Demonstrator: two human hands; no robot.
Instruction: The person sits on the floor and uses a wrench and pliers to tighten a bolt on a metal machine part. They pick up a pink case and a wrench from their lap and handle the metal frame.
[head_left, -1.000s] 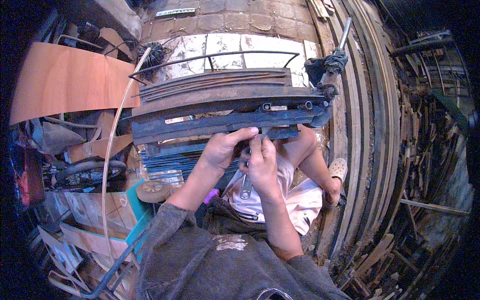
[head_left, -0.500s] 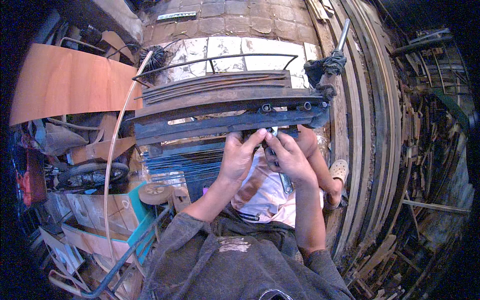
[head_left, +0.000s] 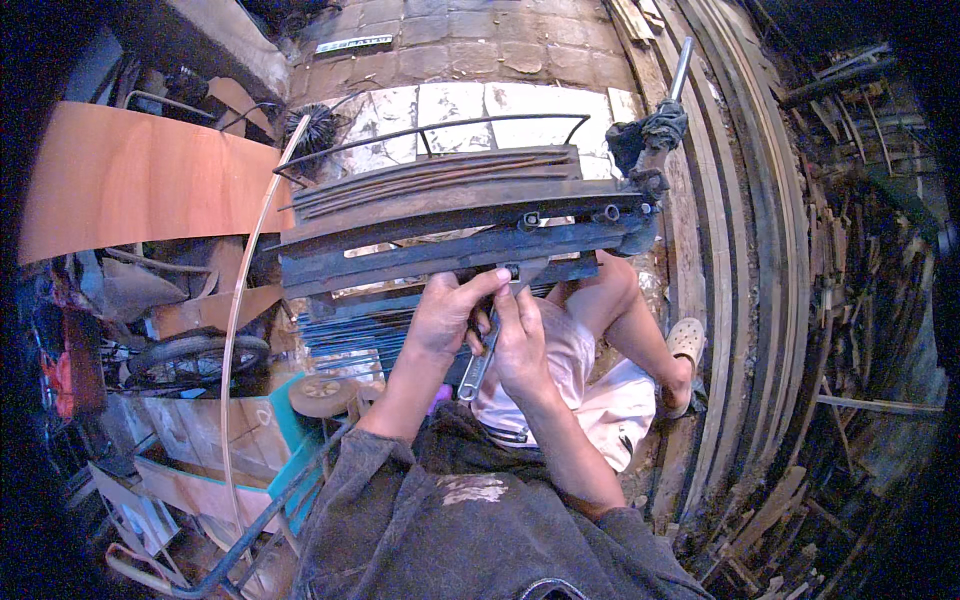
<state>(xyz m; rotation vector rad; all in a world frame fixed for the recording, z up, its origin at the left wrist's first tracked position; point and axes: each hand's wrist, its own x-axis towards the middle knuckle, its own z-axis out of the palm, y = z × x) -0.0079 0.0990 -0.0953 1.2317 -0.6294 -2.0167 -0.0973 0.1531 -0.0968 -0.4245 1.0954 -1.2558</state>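
A silver wrench (head_left: 474, 374) slants down to the left from my right hand (head_left: 522, 348), its ring end lowest. The fingers of that hand are closed around the wrench and point up toward the bench edge. My left hand (head_left: 442, 312) is closed just left of it, the thumb pressed beside a small dark fitting (head_left: 513, 271) at the near edge of a dark metal bench (head_left: 400, 262). What the left fingers grip is hidden behind the thumb. Two short pipe stubs, a near one (head_left: 529, 220) and another (head_left: 607, 213), stick up from the bench's bars.
Thin blue rods (head_left: 350, 333) lie under the bench's near left side. A handle bar (head_left: 682, 70) wrapped in dark cloth rises at its right end. Long timber planks (head_left: 745, 300) run along the right. A bent light strip (head_left: 232, 350), an orange panel (head_left: 150, 180) and a wheel (head_left: 200, 358) are at left.
Both hands have moved left along the bench edge. The wrench's lower end has swung from the right of my right hand to its left.
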